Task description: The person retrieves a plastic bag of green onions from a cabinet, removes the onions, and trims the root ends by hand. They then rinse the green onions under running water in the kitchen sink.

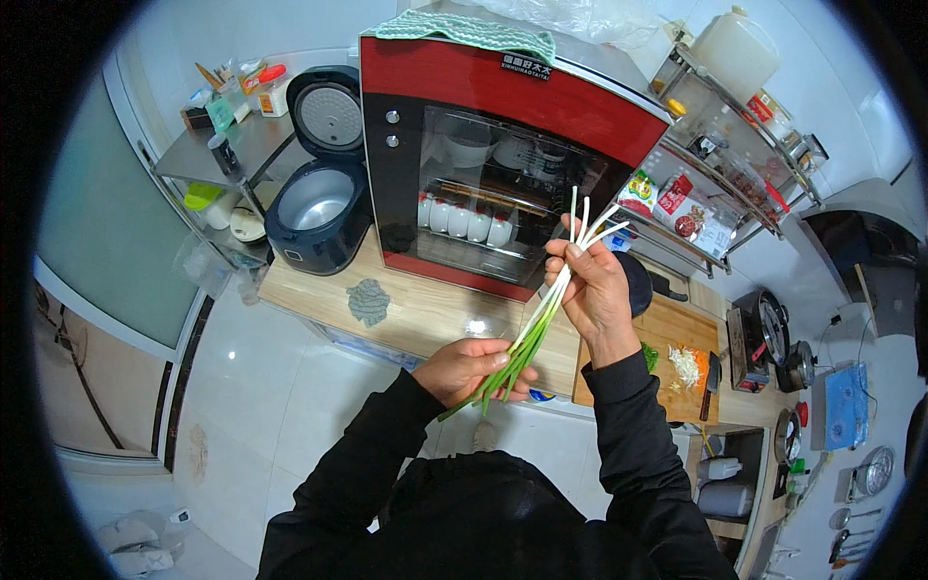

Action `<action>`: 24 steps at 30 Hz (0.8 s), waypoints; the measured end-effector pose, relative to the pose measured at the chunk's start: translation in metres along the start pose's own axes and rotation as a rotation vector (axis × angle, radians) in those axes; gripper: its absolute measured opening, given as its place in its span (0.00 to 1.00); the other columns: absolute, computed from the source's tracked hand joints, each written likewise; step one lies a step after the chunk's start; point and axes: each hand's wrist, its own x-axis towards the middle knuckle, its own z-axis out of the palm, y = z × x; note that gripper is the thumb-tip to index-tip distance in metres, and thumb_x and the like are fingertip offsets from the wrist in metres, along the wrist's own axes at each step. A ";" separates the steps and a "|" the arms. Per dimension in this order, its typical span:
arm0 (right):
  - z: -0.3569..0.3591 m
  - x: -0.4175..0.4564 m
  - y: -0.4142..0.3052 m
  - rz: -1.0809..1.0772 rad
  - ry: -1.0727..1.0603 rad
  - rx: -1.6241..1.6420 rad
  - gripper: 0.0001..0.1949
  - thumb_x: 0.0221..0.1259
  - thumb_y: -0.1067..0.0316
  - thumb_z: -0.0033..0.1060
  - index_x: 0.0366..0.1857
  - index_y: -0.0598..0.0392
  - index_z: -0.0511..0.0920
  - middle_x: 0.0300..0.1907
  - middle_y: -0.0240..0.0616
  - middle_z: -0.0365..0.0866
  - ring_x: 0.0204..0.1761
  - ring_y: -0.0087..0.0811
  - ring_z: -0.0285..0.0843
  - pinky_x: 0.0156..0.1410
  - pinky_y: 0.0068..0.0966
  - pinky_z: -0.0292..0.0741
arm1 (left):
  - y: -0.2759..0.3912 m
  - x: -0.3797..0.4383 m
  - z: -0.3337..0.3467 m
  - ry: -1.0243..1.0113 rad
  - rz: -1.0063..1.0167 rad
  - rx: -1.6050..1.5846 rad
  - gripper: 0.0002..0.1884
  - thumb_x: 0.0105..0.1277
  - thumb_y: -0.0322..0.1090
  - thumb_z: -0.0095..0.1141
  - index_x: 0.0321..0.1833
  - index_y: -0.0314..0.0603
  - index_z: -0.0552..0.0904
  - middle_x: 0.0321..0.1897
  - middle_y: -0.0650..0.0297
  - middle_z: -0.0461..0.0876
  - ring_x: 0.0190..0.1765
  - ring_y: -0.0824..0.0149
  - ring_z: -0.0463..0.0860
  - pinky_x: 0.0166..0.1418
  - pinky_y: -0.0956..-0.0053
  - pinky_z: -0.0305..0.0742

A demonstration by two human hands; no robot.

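Observation:
A bunch of several spring onions [547, 308] slants across the space before me, white ends up and to the right. My right hand [593, 279] grips the white stalks between thumb and fingers. Lower down, my left hand [471, 368] holds the green leaves, whose tips stick out below the palm. To the right, under my right wrist, lies a wooden cutting board [660, 326]. On it are shredded white vegetable [684, 365], orange shreds [701, 362], chopped greens [650, 355] and a kitchen knife [711, 384] at the right edge.
Behind the spring onions stands a red and black dish cabinet [464, 268]. An open rice cooker [319, 210] is to its left, near a grey-green cloth [368, 302] on the wooden counter [449, 312]. A black-handled pan [638, 286] sits behind the board. A metal rack [725, 152] holds food packets. A gas stove [747, 348] is far right.

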 end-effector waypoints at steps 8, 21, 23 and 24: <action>0.000 -0.016 -0.008 -0.040 -0.104 0.100 0.25 0.72 0.71 0.54 0.71 0.58 0.65 0.45 0.44 0.84 0.40 0.34 0.84 0.46 0.32 0.82 | -0.009 -0.005 0.006 0.007 0.018 0.190 0.25 0.76 0.30 0.49 0.74 0.31 0.62 0.63 0.50 0.76 0.64 0.59 0.78 0.71 0.62 0.72; -0.013 -0.102 -0.010 0.000 -0.119 0.189 0.28 0.71 0.67 0.57 0.72 0.60 0.62 0.41 0.41 0.83 0.37 0.32 0.80 0.43 0.30 0.76 | -0.037 0.010 0.058 -0.091 0.040 0.466 0.26 0.75 0.30 0.52 0.73 0.33 0.63 0.67 0.53 0.74 0.71 0.63 0.72 0.76 0.65 0.63; -0.020 -0.117 -0.014 0.010 -0.133 0.222 0.27 0.71 0.68 0.55 0.72 0.58 0.63 0.42 0.42 0.82 0.38 0.33 0.79 0.41 0.30 0.74 | -0.052 0.016 0.072 -0.074 0.053 0.447 0.24 0.76 0.31 0.51 0.71 0.33 0.66 0.62 0.56 0.77 0.65 0.65 0.75 0.72 0.68 0.66; -0.023 -0.122 -0.015 0.011 -0.151 0.245 0.26 0.71 0.69 0.54 0.72 0.57 0.64 0.42 0.42 0.82 0.38 0.34 0.78 0.40 0.30 0.73 | -0.058 0.019 0.079 -0.058 0.062 0.449 0.22 0.76 0.31 0.50 0.70 0.33 0.67 0.59 0.57 0.79 0.63 0.66 0.77 0.71 0.69 0.68</action>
